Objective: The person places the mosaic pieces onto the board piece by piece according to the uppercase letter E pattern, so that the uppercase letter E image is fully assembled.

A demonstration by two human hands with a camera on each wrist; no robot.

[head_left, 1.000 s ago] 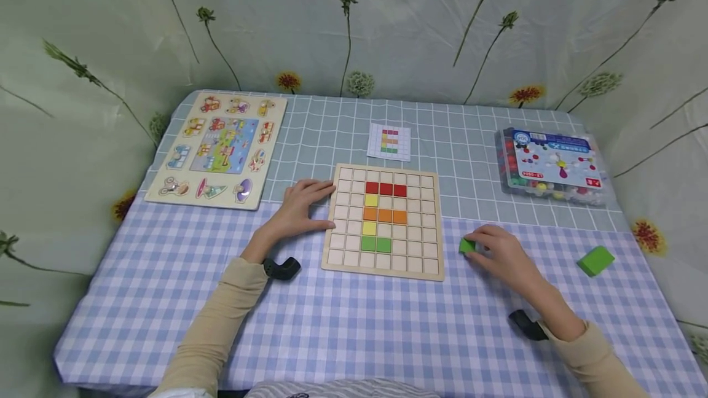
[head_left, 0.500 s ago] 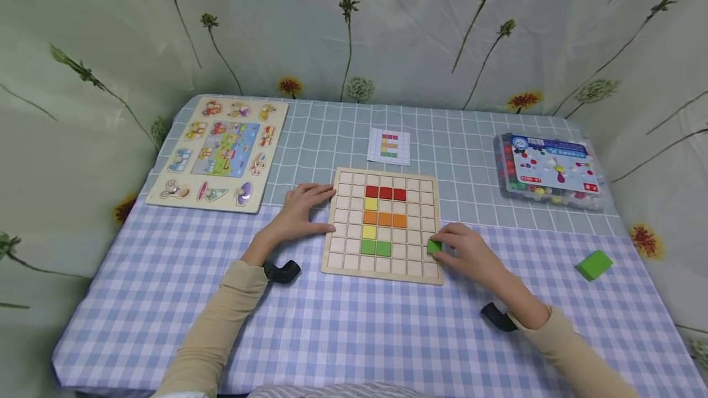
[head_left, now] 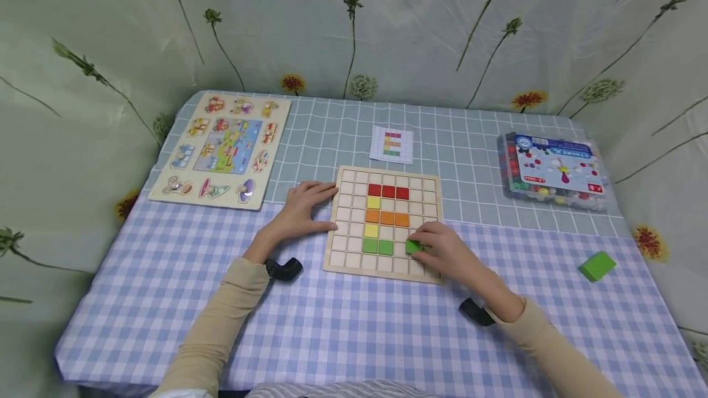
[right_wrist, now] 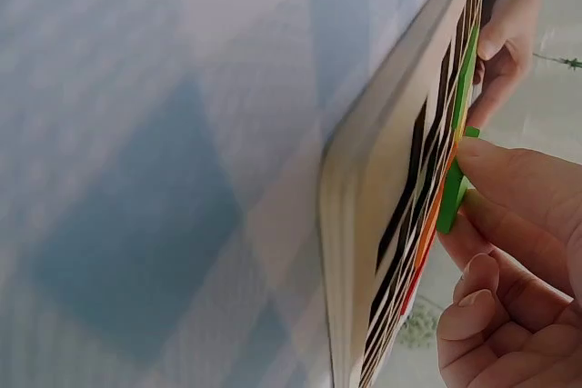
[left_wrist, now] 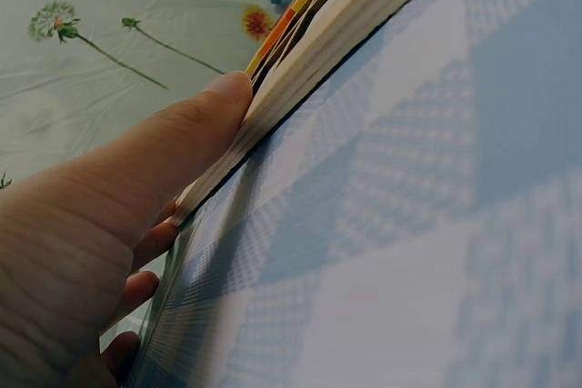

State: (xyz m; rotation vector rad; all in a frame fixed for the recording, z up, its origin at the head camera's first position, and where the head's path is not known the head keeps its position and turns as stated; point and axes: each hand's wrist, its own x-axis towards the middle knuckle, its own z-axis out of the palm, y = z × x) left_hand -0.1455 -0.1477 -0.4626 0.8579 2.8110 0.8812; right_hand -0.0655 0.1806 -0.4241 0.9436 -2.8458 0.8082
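A wooden grid board lies on the table with red, yellow, orange and green square tiles set in some of its cells. My right hand pinches a green square tile between thumb and fingers, over the lower right cells. The right wrist view shows this green tile tilted, close over the board's face. At the board's left edge rests my left hand, thumb and fingers spread and fairly straight. Its thumb touches the wooden rim in the left wrist view. Two green tiles sit left of the held one.
A small pattern card lies behind the board. Far left is a wooden picture puzzle. A clear box of colored beads stands at the back right, with a green block in front of it.
My right hand has carried the green tile leftward, from the tablecloth right of the board to over its lower right cells. My left hand has stayed at the board's left edge.
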